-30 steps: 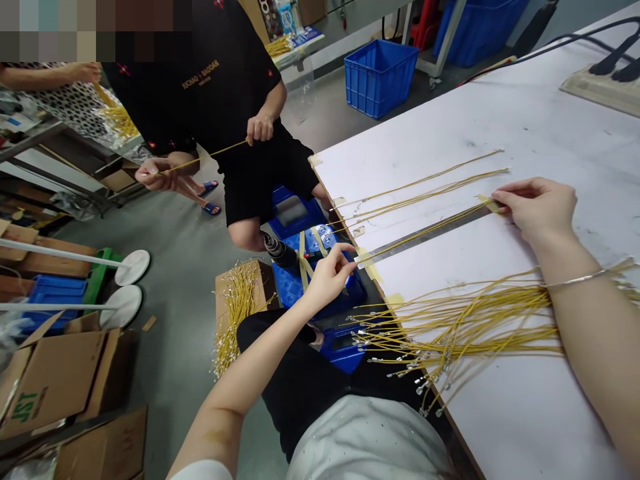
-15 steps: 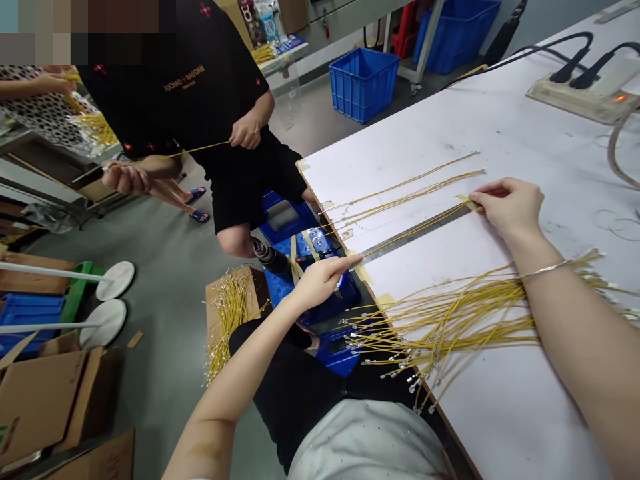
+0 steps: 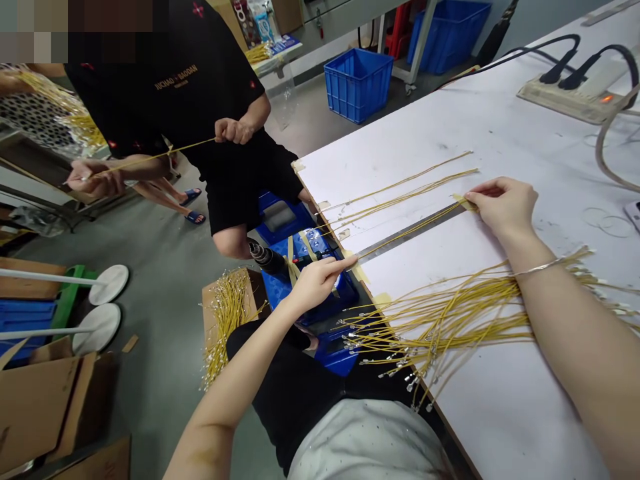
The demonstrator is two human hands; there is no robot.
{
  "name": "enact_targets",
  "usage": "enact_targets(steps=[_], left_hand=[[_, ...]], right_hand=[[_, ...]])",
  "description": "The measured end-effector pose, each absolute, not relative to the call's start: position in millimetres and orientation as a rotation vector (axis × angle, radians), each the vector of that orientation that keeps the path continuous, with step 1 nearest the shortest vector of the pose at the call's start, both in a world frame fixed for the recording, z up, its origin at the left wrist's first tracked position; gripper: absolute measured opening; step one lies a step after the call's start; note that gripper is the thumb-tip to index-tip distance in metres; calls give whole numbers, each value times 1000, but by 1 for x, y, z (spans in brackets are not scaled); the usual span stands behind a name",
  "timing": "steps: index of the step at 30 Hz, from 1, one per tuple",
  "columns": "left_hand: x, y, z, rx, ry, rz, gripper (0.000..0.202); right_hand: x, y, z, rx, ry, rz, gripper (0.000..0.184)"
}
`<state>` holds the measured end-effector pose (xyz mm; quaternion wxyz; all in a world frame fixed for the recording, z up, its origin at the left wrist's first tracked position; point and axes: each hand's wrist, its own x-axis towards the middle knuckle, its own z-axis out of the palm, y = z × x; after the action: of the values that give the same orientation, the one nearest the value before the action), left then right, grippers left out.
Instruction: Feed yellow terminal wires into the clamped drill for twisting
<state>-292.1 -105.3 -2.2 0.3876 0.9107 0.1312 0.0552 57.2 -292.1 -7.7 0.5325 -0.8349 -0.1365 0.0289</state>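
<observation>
A yellow wire (image 3: 403, 233) lies stretched along a steel ruler (image 3: 420, 229) on the white table. My right hand (image 3: 505, 207) pinches the wire's far end, beside a piece of yellow tape on the ruler. At the table edge, my left hand (image 3: 320, 283) has its fingers closed on the wire's near end, index finger pointing along it. Between my arms a loose bundle of yellow wires (image 3: 465, 307) with metal terminals overhangs the edge. Several separate yellow wires (image 3: 410, 197) lie beyond the ruler.
Opposite, a person in a black shirt (image 3: 185, 73) holds a yellow wire taut between both hands. A power strip (image 3: 565, 100) with cables sits at the far right. Below the edge are a blue stool (image 3: 280, 280) bearing a drill-like tool and a box of wires (image 3: 227, 320).
The person opposite has drawn their wire further left. My hands keep their places at the two ends of the wire, while the view shifts slightly.
</observation>
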Motion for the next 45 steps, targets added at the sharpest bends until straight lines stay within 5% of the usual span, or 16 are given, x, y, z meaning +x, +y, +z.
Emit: enact_targets(steps=[21,33,45], left_hand=[[-292,-105,-14,2096,355,284,37],[-283,-89,12,2321,184,-88,56],[-282,-88,13,2295,213,-87,55]], right_hand=[[62,-291,-15,-2224,-364,-95,14],[66,-293,-18,-2217,-370,-80,16],[61,-291,-14,-2221,-343,-59,18]])
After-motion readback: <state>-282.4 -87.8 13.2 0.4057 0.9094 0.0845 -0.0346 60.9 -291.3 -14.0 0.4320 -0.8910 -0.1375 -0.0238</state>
